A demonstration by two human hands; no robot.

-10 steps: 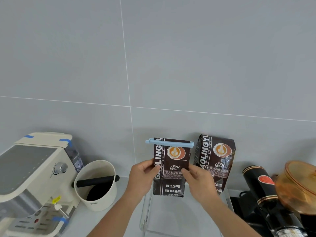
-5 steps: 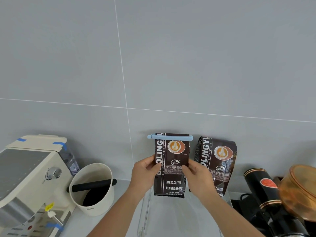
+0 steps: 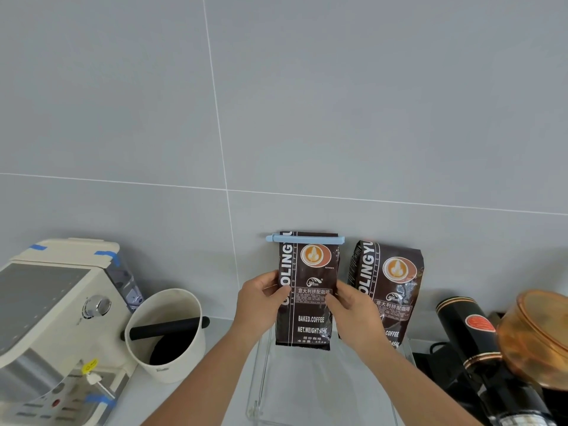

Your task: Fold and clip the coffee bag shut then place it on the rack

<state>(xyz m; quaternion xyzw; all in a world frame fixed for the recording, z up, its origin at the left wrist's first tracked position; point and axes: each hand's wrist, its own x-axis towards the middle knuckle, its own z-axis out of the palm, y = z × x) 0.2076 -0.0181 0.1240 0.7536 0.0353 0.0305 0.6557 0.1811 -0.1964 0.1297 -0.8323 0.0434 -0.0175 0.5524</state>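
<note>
Two bare forearms, left hand (image 3: 261,302), right hand (image 3: 353,312), sleeveless.

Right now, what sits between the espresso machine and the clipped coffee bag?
In the head view, the cream knock box sits between the espresso machine and the clipped coffee bag, beside the left hand.

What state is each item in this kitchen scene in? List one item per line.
Held coffee bag: upright, clipped shut, gripped by both hands.
Blue clip: closed across the bag's top.
Second coffee bag: standing upright, unclipped.
Left hand: gripping the bag's side.
Right hand: gripping the bag's other side.
</note>
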